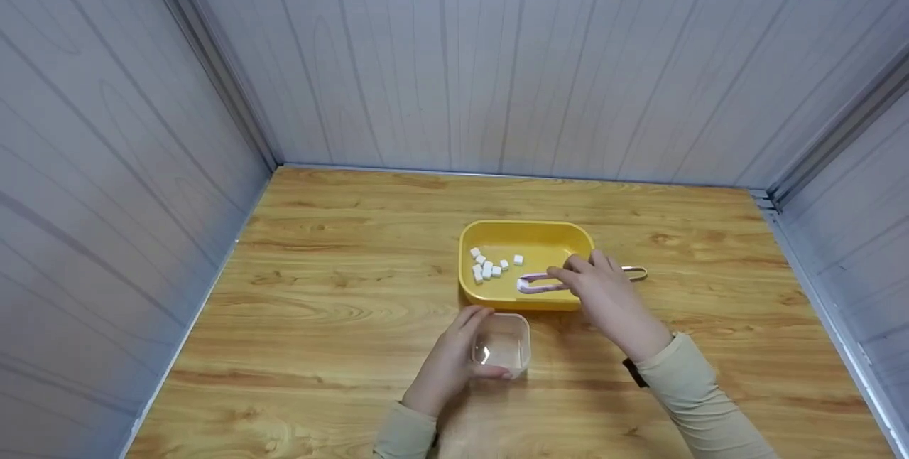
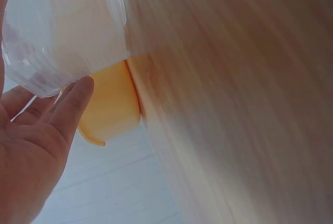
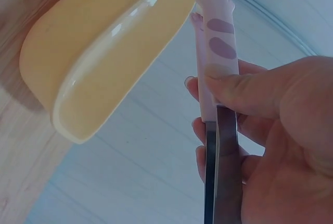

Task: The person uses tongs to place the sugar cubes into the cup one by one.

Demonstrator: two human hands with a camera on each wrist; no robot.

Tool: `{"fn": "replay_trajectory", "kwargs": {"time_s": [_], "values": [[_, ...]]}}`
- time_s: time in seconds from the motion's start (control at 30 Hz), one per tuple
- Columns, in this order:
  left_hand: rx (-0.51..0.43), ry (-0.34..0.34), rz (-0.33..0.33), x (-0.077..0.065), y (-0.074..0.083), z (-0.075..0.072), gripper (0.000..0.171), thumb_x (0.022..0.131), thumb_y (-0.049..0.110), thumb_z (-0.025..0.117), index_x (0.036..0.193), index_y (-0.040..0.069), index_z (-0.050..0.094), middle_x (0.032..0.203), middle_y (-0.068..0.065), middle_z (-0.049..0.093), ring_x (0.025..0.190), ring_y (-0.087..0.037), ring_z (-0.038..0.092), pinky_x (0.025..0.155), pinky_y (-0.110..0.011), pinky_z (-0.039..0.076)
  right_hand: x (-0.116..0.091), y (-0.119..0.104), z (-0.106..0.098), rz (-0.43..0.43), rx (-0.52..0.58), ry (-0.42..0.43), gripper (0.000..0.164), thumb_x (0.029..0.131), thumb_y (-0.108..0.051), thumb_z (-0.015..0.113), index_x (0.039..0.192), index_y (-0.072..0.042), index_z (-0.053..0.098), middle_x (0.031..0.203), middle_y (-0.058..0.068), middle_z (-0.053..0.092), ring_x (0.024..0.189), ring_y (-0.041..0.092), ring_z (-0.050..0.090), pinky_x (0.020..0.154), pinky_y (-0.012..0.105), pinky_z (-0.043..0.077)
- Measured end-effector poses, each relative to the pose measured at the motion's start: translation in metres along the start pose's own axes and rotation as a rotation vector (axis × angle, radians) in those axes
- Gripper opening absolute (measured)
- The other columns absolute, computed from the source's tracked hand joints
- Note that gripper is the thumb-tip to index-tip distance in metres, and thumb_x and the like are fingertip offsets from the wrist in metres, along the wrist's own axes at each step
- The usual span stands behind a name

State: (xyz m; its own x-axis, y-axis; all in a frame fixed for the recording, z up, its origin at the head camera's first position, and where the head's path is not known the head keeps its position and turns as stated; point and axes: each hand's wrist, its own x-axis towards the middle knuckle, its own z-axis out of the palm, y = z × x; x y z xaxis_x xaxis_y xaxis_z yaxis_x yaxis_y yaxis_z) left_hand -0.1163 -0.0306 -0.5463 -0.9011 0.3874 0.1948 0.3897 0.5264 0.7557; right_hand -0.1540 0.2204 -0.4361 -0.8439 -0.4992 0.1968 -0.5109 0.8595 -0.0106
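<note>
— What's hard to make out?

— My left wrist view is blurred. My left hand [image 1: 449,363] curls round the clear cup [image 1: 502,342].

— And rightward?

— My right hand [image 1: 608,297] pinches tongs [image 1: 541,282] over the yellow tray [image 1: 526,235], handle partly hidden.

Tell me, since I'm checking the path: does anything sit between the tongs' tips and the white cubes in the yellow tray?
Nothing visible. The tongs, pinched by the right hand, point across bare tray floor toward the white cubes inside the yellow tray.
</note>
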Motion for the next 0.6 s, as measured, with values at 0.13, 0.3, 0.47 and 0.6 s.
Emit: {"fn": "replay_trajectory", "kwargs": {"time_s": [0.13,0.3,0.47,0.6], "values": [[0.0,-0.004,-0.006,0.0,0.0,0.0,0.096,0.06,0.046,0.085,0.139,0.006,0.047,0.136,0.001,0.045,0.124,-0.014,0.044,0.107,-0.031,0.036,-0.005,-0.005,-0.002,-0.023,0.007,0.014,0.051,0.075,0.011,0.074,0.117,-0.019,0.069,0.096,0.0,0.056,0.078,0.023,0.038,0.066,0.033,0.033],[0.021,0.006,0.022,0.001,0.0,0.0,0.095,0.06,0.046,0.085,0.138,0.006,0.047,0.135,0.001,0.045,0.124,-0.015,0.045,0.106,-0.03,0.036,-0.011,-0.015,-0.004,-0.051,0.009,0.017,0.046,0.078,0.004,0.074,0.116,-0.021,0.069,0.096,-0.002,0.057,0.076,0.021,0.038,0.065,0.031,0.034],[0.043,0.025,0.055,0.001,-0.002,0.0,0.098,0.06,0.051,0.083,0.138,0.003,0.047,0.135,-0.002,0.046,0.123,-0.017,0.046,0.105,-0.032,0.038,-0.014,-0.022,-0.004,-0.074,0.015,0.012,0.042,0.081,0.001,0.071,0.116,-0.02,0.069,0.097,-0.003,0.057,0.077,0.02,0.037,0.065,0.03,0.033],[0.031,0.009,0.032,0.001,-0.001,0.0,0.098,0.06,0.051,0.082,0.138,0.003,0.047,0.135,-0.001,0.045,0.123,-0.016,0.045,0.106,-0.032,0.037,-0.016,-0.026,-0.004,-0.089,0.021,0.004,0.042,0.08,0.001,0.072,0.116,-0.02,0.069,0.097,-0.003,0.057,0.076,0.019,0.035,0.065,0.029,0.032]]}}
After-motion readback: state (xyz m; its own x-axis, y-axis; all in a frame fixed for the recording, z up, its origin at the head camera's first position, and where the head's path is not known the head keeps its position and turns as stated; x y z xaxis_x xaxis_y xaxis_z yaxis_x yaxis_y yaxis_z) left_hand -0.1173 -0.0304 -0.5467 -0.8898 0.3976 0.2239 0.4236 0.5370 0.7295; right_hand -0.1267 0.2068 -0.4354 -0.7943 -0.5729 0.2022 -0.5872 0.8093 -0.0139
